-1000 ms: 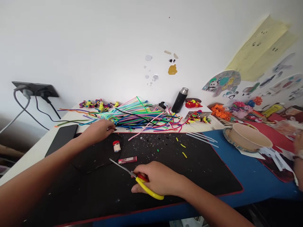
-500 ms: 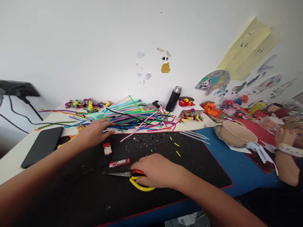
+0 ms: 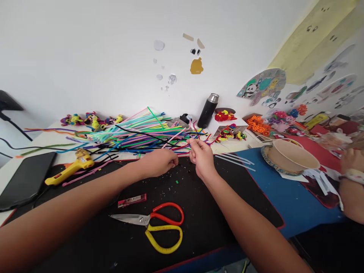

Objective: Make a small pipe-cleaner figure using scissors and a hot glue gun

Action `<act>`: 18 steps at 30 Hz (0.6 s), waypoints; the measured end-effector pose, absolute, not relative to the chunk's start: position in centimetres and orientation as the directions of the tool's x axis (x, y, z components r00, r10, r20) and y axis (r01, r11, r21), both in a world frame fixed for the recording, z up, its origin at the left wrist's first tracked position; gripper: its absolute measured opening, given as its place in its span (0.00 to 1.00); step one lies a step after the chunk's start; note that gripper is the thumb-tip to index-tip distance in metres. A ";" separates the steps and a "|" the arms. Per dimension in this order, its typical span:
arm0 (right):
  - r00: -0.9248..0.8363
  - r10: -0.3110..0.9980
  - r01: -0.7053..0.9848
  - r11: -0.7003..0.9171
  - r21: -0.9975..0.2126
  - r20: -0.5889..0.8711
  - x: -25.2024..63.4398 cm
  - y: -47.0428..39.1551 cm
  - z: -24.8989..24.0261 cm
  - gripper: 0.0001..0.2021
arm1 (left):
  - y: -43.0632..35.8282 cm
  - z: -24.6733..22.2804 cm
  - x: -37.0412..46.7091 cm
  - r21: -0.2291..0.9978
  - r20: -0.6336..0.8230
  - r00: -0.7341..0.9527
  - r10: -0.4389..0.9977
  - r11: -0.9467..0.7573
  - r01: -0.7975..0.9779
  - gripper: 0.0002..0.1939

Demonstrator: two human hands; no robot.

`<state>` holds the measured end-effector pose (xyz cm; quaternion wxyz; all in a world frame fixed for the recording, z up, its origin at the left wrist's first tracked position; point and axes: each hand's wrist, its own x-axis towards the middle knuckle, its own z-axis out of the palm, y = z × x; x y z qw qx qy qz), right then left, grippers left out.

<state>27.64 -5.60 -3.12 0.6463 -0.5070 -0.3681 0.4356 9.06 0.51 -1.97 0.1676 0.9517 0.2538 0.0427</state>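
Observation:
My left hand (image 3: 159, 162) is closed over the back of the black mat, fingers curled down. Whatever it may hold is hidden. My right hand (image 3: 201, 157) is pinched beside it, its fingertips at the front edge of a pile of coloured pipe cleaners (image 3: 133, 134). I cannot make out what is in the pinch. Scissors (image 3: 145, 220) with one red and one yellow handle lie on the mat, nearer me, with a red lighter (image 3: 132, 201) just beyond the blades. A small green scrap (image 3: 176, 182) lies below the hands.
A yellow glue gun (image 3: 69, 167) and a black phone (image 3: 27, 180) lie at the left. Behind the pile stands a black flask (image 3: 208, 110). Clear sticks (image 3: 236, 161) lie right of my right hand. A bowl (image 3: 295, 155) and another person's arm (image 3: 352, 189) are farther right.
My right hand has let go of the scissors and moved up to the pile. My left hand has moved right, beside it, and closed. The view has shifted slightly.

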 end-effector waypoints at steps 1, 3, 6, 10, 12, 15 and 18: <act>0.382 0.923 -0.226 0.134 -0.965 0.039 27.6 -4.8 -3.2 0.20 | 0.8 -2.2 9.8 0.333 -0.004 0.871 0.491 -0.821 0.464 0.13; 0.409 0.911 -0.263 0.174 -0.949 0.054 27.3 -3.6 -3.6 0.20 | 1.3 -2.6 10.9 0.320 -0.003 0.877 0.481 -0.830 0.457 0.13; 0.412 0.907 -0.260 0.204 -0.944 0.083 26.6 -2.4 -4.5 0.20 | 1.7 -3.1 11.4 0.299 -0.007 0.888 0.459 -0.847 0.440 0.12; 0.368 0.924 -0.196 0.188 -0.962 0.105 26.2 -2.4 -5.9 0.20 | 2.1 -3.3 11.2 0.279 -0.032 0.902 0.431 -0.863 0.422 0.12; 0.343 0.932 -0.165 0.184 -0.969 0.118 26.6 -2.8 -6.3 0.20 | 2.2 -3.3 11.1 0.271 -0.029 0.907 0.419 -0.870 0.411 0.11; 0.358 0.926 -0.157 0.183 -0.970 0.117 27.2 -3.4 -6.2 0.21 | 2.3 -3.3 11.2 0.268 0.005 0.912 0.409 -0.879 0.393 0.11; 0.358 0.929 -0.183 0.170 -0.968 0.096 27.4 -3.8 -5.7 0.22 | 2.3 -3.4 11.6 0.260 0.017 0.917 0.398 -0.888 0.380 0.11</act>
